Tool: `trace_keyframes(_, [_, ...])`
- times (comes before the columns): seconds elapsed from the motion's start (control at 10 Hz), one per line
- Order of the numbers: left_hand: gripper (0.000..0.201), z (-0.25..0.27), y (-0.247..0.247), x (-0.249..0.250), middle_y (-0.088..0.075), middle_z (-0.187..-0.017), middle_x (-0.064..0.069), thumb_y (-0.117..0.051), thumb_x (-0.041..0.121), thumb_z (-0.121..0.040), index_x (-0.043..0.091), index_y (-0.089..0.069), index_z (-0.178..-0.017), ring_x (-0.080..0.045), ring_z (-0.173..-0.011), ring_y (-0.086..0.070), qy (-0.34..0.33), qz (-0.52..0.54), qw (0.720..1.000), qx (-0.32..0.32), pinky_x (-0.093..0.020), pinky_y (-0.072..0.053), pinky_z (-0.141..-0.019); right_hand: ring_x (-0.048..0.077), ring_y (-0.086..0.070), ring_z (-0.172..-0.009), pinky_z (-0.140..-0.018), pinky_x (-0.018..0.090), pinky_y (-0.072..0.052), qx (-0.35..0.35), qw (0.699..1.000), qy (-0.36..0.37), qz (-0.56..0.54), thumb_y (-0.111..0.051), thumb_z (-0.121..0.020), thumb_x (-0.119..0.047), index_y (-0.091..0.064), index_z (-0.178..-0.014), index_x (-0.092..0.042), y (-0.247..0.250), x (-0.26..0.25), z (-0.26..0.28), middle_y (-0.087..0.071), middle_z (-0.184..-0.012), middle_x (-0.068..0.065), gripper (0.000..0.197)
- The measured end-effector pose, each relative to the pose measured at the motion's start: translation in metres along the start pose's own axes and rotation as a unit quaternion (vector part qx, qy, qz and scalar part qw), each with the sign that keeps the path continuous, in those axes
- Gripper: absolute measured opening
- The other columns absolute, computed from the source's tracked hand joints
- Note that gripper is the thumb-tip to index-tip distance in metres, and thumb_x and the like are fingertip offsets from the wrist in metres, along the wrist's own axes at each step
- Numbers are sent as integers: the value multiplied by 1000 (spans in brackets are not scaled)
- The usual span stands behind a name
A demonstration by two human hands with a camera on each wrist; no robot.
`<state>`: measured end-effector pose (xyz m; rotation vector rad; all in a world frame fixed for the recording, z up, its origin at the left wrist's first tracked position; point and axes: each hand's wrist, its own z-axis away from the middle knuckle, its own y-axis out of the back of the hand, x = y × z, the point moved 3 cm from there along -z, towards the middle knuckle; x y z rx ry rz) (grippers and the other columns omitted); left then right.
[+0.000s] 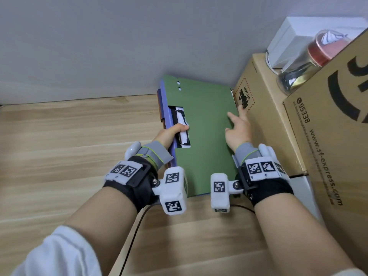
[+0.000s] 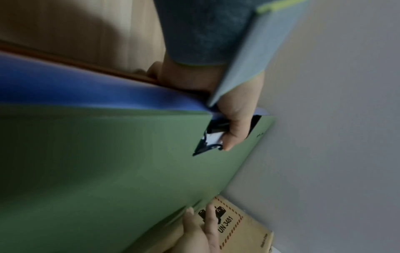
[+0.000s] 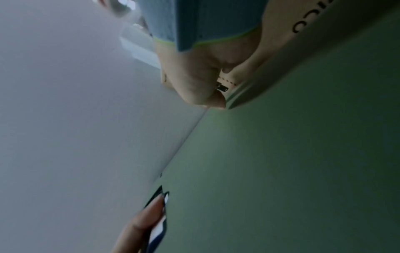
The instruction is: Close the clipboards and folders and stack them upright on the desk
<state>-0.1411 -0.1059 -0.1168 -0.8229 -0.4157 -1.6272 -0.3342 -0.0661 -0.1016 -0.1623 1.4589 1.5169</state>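
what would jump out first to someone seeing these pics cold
The big green folder in the middle of the wooden desk, tipped toward the cardboard boxes at the right. The left hand grips its near-left edge at the black clip, with a blue folder behind, while the right hand rests straight fingers on the green cover.

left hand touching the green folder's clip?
Touching. In the left wrist view the left hand wraps the folders' edge and its thumb lies on the black clip in the green folder cutout.
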Motion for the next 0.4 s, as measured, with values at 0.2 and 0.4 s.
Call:
trace_keyframes(0.2, [68,-3,0,9,-67,-91,-10,-78,44,-38,12,-60,-96,-29,-89,-66,-3,-56,998,31,-44,-52,-94,16,-14,-147,-113,22,-14,-74,996,-16,-41,-47,-92,-4,-37,-142,-13,-10,-8,12,-13,-160,1,52])
trace_keyframes(0.4, [37,35,14,27,-49,-118,-8,-63,20,-84,9,-57,-119,-24,-112,-46,-28,-67,997,37,-46,-40,-105,20,-39,-135,-105,23,-28,-84,985,-31,-151,-51,-91,-6,-51,-132,-9,-9,-33,45,-42,-147,7,42])
